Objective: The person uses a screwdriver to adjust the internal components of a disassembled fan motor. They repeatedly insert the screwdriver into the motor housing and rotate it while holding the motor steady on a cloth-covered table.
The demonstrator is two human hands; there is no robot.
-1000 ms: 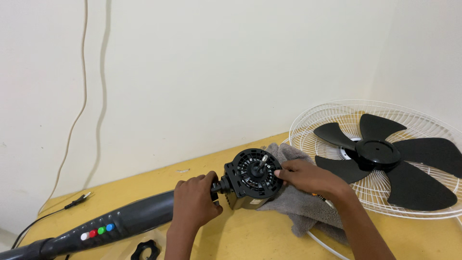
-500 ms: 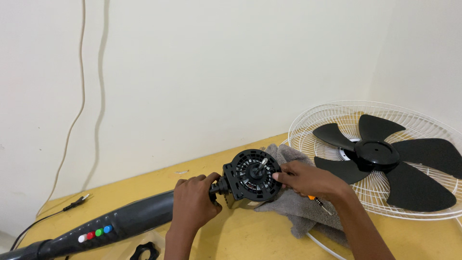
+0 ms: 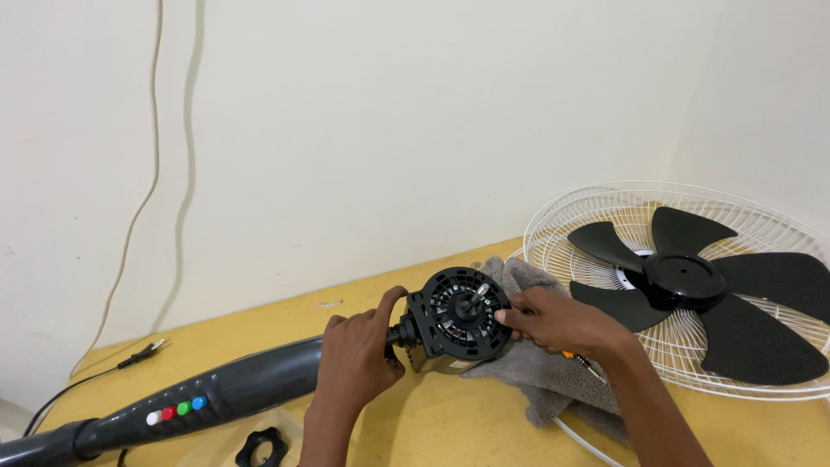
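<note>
The left hand (image 3: 354, 363) is clamped on the neck beside the black fan motor (image 3: 460, 313); the right hand (image 3: 553, 322) pinches the motor's rim, over a grey cloth (image 3: 553, 380) on the yellow worktop (image 3: 467, 424).

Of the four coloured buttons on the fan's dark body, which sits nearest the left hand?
The blue button, last in the row after white, red and green, lies closest to the left hand.
</note>
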